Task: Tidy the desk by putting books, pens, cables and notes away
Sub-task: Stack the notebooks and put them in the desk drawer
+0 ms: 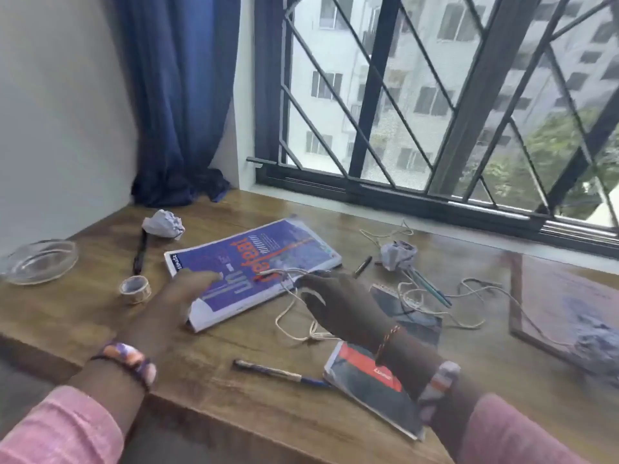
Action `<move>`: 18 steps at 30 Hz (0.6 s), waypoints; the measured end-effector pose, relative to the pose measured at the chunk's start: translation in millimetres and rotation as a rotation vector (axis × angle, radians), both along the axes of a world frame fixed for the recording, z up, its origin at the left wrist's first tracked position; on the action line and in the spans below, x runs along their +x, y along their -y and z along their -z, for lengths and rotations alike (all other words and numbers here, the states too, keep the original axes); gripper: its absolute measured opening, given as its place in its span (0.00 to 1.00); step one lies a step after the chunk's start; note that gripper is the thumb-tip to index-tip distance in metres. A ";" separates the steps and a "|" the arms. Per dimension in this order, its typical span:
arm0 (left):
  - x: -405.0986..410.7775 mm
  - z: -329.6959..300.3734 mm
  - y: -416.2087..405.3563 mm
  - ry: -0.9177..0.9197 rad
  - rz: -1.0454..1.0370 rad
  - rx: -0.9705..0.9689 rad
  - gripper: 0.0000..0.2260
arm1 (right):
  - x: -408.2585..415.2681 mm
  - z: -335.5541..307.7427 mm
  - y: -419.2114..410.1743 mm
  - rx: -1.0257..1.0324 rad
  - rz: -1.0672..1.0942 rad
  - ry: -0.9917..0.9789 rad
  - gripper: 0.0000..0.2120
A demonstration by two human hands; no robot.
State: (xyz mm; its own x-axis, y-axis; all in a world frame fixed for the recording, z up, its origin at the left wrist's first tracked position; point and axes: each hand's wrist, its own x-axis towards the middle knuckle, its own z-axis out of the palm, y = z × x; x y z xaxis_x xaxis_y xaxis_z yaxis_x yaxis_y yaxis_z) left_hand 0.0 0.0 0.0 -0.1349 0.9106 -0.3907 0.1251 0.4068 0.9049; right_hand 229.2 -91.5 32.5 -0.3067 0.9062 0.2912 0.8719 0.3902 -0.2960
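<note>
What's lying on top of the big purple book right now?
On the purple book: the left hand rests on its near corner, and a loop of the white cable crosses its right edge, held by the right hand. Whatever lies under the book is hidden.

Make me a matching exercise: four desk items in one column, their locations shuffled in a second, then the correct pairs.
Things:
1. glass dish
2. tape roll
3. white cable
4. blue book

Places:
A. pinched in the right hand
B. under the left hand's fingertips
C. far left edge of the desk
D. between dish and book

Pairs: 1-C, 2-D, 3-A, 4-B
</note>
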 end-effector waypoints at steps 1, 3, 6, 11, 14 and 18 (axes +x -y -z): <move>-2.4 -5.5 7.1 0.071 0.009 -0.018 0.09 | -8.7 4.3 -5.9 0.033 -0.035 0.065 0.15; -0.5 -14.4 11.8 0.084 0.028 -0.068 0.02 | -23.1 15.5 -19.0 0.096 -0.082 0.203 0.20; -0.9 -21.7 13.5 0.093 0.016 -0.108 0.10 | -34.5 36.5 -35.0 0.029 -0.050 0.364 0.26; -6.1 -27.6 10.4 0.273 -0.120 -0.182 0.12 | -29.0 51.9 -45.0 -0.055 -0.008 0.465 0.25; -9.5 -17.6 2.8 0.413 -0.184 -0.205 0.13 | -27.1 49.9 -41.4 -0.059 0.012 0.420 0.24; 1.4 -17.2 2.5 0.488 -0.161 -0.145 0.12 | -26.0 47.8 -30.4 -0.020 0.031 0.390 0.30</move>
State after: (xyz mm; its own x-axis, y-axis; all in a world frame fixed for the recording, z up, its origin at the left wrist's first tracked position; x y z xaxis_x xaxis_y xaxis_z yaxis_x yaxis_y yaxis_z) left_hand 1.4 -2.5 17.2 -0.0390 0.8253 -0.5633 -0.3707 0.5116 0.7751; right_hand 203.2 -61.2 -15.3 -0.3632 0.9210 0.1407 0.9317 0.3594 0.0524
